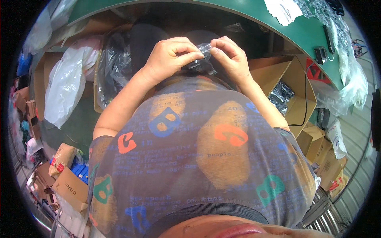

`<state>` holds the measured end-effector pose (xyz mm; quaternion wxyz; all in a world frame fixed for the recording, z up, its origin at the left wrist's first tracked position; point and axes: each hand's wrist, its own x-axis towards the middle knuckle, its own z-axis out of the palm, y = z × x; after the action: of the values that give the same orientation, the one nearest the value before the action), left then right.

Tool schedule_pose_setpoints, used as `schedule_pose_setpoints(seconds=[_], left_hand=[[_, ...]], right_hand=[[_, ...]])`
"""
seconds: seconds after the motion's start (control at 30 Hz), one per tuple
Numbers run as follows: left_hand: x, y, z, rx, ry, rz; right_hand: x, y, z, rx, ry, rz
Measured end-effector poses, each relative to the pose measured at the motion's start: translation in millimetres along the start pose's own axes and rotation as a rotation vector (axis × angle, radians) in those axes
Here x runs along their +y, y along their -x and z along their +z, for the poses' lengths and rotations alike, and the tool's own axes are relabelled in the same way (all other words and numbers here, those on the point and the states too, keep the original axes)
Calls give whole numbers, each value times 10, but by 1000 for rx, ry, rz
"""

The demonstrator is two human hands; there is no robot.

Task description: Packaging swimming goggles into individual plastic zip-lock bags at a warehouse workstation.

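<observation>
Between my two hands, above my lap, is a small clear plastic bag [205,49] with something dark in its lower part; what that is I cannot make out. My left hand [173,55] pinches the bag's left side between thumb and curled fingers. On the other side, my right hand [229,55] grips the upper right corner with thumb and forefinger. The bag's crinkled film hangs down a little below the fingertips. Both hands are just in front of my body, short of the green table's [238,14] edge.
At my right stands an open cardboard box [295,85] with dark wrapped pieces inside. To my left are a box lined with clear plastic [113,71] and a white plastic sack [67,85]. A black cable [306,95] hangs off the table, near a small black device [320,54].
</observation>
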<state>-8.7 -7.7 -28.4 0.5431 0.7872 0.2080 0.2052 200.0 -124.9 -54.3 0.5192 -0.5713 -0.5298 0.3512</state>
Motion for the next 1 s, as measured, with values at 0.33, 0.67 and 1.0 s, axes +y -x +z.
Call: schedule_pose_setpoints(seconds=[0.33, 0.67, 1.0], left_hand=[[16, -51, 11, -12, -44, 19], [-101, -52, 3, 64, -383, 335], [-118, 63, 28, 81, -63, -78]], right_hand=[[-66, -99, -11, 30, 157, -66], [44, 10, 178, 199, -133, 50], [124, 33, 251, 217, -305, 76]])
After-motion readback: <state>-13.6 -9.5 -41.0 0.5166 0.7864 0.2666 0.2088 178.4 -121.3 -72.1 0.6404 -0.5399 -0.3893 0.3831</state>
